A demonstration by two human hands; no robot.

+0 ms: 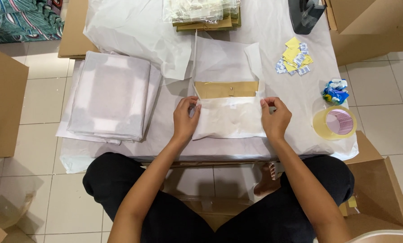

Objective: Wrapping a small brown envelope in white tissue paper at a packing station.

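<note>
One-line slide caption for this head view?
Left hand and right hand fold white tissue paper over a brown envelope beside a tape roll.

Small packing workroom, tiled floor, cardboard boxes (3, 103), tape roll (335, 122), stacked tissue-wrapped parcels (109, 96), low table (300, 96)

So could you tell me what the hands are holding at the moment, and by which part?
Both hold a fold of white tissue paper wrapped over a brown envelope: left hand pinches its left edge, right hand its right edge.
</note>
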